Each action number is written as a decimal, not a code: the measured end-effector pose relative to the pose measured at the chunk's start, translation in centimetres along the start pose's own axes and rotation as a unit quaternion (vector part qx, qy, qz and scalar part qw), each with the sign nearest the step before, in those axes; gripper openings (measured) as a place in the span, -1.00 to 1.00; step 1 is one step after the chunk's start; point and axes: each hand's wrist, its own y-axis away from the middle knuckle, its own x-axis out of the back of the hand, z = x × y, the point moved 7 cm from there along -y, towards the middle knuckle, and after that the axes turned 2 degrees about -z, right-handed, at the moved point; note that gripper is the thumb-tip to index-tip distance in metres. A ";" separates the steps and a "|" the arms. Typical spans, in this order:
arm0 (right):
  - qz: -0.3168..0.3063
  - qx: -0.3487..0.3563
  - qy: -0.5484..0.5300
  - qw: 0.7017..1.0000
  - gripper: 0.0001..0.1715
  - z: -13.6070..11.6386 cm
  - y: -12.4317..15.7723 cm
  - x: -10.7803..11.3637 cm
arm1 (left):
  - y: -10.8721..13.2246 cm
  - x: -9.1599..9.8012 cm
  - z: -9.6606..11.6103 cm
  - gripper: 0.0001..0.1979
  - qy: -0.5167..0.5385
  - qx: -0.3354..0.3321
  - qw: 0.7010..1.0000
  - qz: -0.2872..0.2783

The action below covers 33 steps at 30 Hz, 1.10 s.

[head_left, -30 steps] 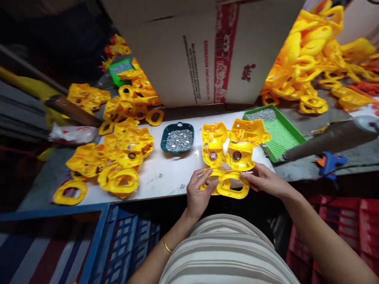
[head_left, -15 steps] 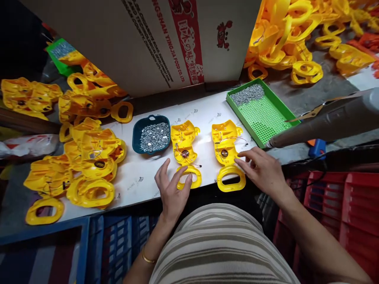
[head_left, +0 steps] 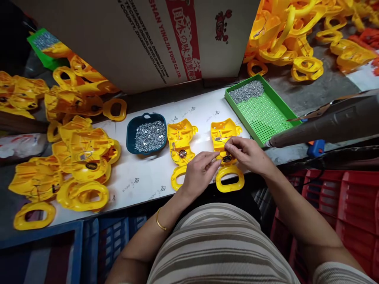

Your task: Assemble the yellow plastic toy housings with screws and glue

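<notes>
Two yellow plastic shell halves lie side by side, hollow side up, with thin wires and a round dark part inside. My right hand (head_left: 248,154) reaches over the right shell (head_left: 224,127), thumb and fingertips pinched together at its middle; whatever they grip is too small to make out. From the left, my left hand (head_left: 199,173) extends to the same shell, index finger and thumb slightly apart at its lower edge. It partly covers the left shell (head_left: 179,138) and its yellow ring (head_left: 174,181). Below the right shell sits another yellow oval ring (head_left: 230,190).
A dark teal tray (head_left: 130,136) and a green perforated tray (head_left: 275,118) hold small screws. Yellow shells (head_left: 85,152) pile up at left, more (head_left: 284,35) at back right. A printed carton (head_left: 142,47) stands behind. A grey-brown tool-like arm (head_left: 331,118) juts in from the right.
My left hand has moved right, from the left ring to the right shell. My right hand has shifted up and left onto that shell, its fingers now pinched together.
</notes>
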 end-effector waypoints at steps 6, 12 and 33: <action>-0.036 0.015 -0.067 0.997 -0.66 -0.3 -0.9 -0.5 | -0.9 -1.0 -0.6 -0.86 0.103 0.076 0.992 -0.014; 0.129 0.046 -0.039 0.990 -0.73 -0.5 1.3 0.8 | 0.3 -2.0 -3.4 -0.71 0.355 0.295 0.887 0.012; 0.140 0.028 0.205 0.968 -0.77 1.7 3.0 -0.3 | -0.6 -0.5 -1.2 -0.51 -0.013 0.059 0.998 0.035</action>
